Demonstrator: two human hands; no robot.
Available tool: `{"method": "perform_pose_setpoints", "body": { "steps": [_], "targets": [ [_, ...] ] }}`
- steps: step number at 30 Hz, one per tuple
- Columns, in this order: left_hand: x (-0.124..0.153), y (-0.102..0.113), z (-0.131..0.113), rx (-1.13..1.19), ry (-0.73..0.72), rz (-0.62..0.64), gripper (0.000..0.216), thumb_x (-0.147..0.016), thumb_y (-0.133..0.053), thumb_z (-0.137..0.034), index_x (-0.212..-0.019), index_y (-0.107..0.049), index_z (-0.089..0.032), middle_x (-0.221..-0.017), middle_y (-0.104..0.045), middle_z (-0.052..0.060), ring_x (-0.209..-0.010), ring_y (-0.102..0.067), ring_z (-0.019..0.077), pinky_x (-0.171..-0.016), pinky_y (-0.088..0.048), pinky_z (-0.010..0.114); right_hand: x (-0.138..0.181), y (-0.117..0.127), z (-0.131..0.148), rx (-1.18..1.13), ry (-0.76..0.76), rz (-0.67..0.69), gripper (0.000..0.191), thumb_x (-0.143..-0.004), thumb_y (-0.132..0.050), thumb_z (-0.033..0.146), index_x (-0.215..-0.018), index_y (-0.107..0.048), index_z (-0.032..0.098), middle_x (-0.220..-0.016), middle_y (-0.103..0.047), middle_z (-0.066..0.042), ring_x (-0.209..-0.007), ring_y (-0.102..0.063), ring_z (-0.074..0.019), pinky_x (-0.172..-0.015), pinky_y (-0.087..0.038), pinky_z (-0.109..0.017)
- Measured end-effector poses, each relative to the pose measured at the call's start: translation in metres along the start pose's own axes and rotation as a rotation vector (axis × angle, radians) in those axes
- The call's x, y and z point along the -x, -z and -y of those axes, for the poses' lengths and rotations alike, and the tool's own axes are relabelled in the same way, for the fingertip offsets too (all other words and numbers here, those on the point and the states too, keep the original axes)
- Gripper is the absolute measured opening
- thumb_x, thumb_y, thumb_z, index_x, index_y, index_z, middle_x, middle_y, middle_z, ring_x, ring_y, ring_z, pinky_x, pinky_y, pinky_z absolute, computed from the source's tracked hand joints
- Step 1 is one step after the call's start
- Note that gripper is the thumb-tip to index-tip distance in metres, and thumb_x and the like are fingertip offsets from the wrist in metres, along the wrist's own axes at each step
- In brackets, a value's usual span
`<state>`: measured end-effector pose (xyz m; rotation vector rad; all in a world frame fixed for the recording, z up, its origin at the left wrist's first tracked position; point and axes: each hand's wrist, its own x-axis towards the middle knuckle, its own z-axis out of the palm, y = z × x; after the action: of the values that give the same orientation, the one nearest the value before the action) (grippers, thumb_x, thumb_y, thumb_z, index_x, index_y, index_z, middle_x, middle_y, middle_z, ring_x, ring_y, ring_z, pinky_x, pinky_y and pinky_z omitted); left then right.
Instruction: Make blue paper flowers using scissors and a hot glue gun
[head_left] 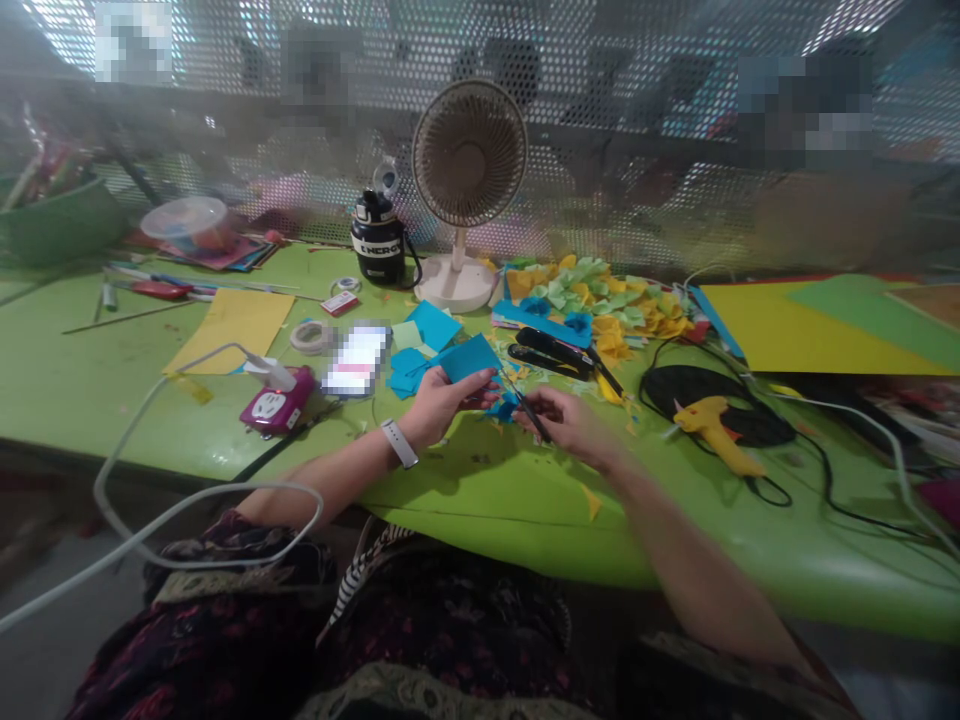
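Observation:
My left hand pinches a piece of blue paper above the green table. In my right hand is a slim dark-handled tool that looks like scissors, its tip against the right side of the blue paper. My fingers partly hide the handles. Small blue scraps lie just beneath the hands. More cut blue paper rests behind my left hand, beside a lit phone. A black stapler-like tool lies beyond my right hand.
A fan and a black bottle stand at the back. Yellow and green paper flowers are heaped beside them. To the right lies a yellow glue gun with its cord. A purple power socket and white cable occupy the left.

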<state>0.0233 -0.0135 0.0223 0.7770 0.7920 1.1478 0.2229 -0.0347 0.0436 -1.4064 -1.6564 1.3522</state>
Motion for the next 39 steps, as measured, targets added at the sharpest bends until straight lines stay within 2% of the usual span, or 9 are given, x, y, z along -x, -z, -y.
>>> {"method": "perform_pose_setpoints", "body": {
  "steps": [6, 16, 34, 39],
  "targets": [
    [0.0014, -0.0001, -0.0001, 0.006, -0.003, 0.01, 0.042, -0.06, -0.091, -0.037, -0.083, -0.073, -0.007, -0.072, -0.075, 0.009, -0.06, -0.071, 0.0142, -0.062, -0.059, 0.025, -0.0007, -0.0003, -0.0014, 0.004, 0.002, -0.004, 0.055, -0.056, -0.084, 0.062, -0.079, -0.058, 0.019, -0.068, -0.055, 0.003, -0.062, -0.05, -0.0127, -0.057, -0.04, -0.028],
    [-0.0002, 0.0005, 0.0008, -0.01, 0.01, -0.008, 0.035, -0.066, -0.088, -0.032, -0.084, -0.073, -0.007, -0.075, -0.075, 0.01, -0.061, -0.071, 0.0145, -0.066, -0.059, 0.029, 0.0009, -0.0005, 0.0007, 0.016, 0.008, -0.009, 0.056, -0.056, -0.082, 0.065, -0.075, -0.057, 0.02, -0.063, -0.052, 0.004, -0.056, -0.047, -0.011, -0.051, -0.036, -0.026],
    [-0.0017, -0.0003, -0.0016, -0.001, 0.043, -0.032, 0.028, -0.069, -0.087, -0.029, -0.076, -0.073, -0.006, -0.072, -0.075, 0.01, -0.058, -0.07, 0.0126, -0.064, -0.058, 0.025, 0.0023, 0.0001, 0.0038, 0.019, -0.013, -0.035, 0.057, -0.053, -0.082, 0.068, -0.071, -0.056, 0.02, -0.058, -0.056, 0.003, -0.05, -0.045, -0.0097, -0.046, -0.032, -0.025],
    [-0.0022, -0.0005, -0.0021, -0.005, 0.051, -0.038, 0.026, -0.07, -0.087, -0.028, -0.076, -0.073, -0.007, -0.07, -0.075, 0.01, -0.058, -0.07, 0.0125, -0.066, -0.059, 0.026, 0.0025, 0.0017, 0.0019, 0.032, -0.027, -0.013, 0.056, -0.056, -0.081, 0.069, -0.072, -0.057, 0.02, -0.057, -0.057, 0.004, -0.046, -0.042, -0.0083, -0.043, -0.032, -0.025]
  ]
}}
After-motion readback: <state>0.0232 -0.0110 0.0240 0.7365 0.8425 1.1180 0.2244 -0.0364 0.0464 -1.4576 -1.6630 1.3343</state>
